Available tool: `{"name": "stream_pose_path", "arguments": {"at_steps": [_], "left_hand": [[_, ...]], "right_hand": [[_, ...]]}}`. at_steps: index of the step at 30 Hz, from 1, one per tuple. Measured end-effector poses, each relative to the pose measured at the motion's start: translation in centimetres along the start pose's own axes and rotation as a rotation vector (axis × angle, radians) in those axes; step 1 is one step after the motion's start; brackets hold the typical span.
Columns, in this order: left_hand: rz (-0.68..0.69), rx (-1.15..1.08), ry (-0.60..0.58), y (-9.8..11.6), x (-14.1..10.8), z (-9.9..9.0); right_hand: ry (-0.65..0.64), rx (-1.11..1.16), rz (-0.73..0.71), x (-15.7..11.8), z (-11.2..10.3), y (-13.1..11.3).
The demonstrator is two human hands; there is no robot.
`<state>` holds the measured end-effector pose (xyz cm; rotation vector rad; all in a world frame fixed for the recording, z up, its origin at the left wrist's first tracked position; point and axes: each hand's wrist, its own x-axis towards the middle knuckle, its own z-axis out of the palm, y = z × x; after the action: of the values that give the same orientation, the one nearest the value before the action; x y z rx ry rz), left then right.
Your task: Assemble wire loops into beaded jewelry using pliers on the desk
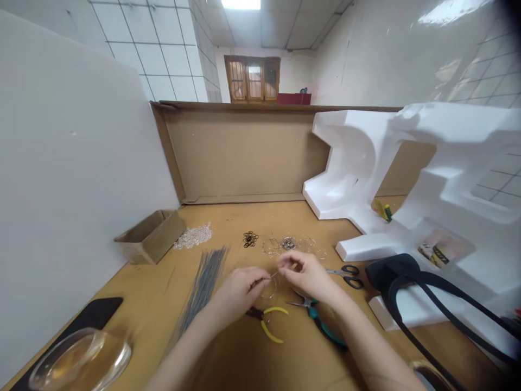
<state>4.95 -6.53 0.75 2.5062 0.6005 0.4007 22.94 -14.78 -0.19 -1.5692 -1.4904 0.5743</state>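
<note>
Near the middle of the table, my left hand (248, 283) pinches a thin wire loop (268, 296) that hangs between the hands. Close to its right, my right hand (299, 271) has thumb and forefinger pressed together at the wire's other side. Below the hands lie yellow-handled pliers (274, 325), their dark head partly beside my left wrist. Green-handled pliers (319, 320) rest partly under my right forearm. Beyond the fingers are a pile of black rings (249, 239) and scattered small metal pieces (288, 243). A bundle of grey wires (205, 277) lies left of my left hand.
An open cardboard box (150, 239) stands at the left beside a pile of clear pieces (194, 236). A glass bowl (81, 361) sits front left. Scissors (350, 276), a black strap (431, 282) and white foam blocks (350, 163) are at the right. Cardboard walls the back.
</note>
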Motion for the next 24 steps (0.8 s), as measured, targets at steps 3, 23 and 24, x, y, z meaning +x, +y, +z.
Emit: {"name": "stream_pose_path", "arguments": {"at_steps": [3, 23, 24], "left_hand": [[0.016, 0.129, -0.040, 0.1, 0.3, 0.0], [-0.145, -0.638, -0.130, -1.3, 3.4, 2.3], [-0.138, -0.710, -0.128, -1.3, 3.4, 2.3]], "right_hand": [[0.079, -0.322, -0.163, -0.4, -0.7, -0.8], [-0.161, -0.258, 0.020, 0.1, -0.5, 0.4], [-0.174, -0.188, 0.042, 0.1, -0.8, 0.5]]}}
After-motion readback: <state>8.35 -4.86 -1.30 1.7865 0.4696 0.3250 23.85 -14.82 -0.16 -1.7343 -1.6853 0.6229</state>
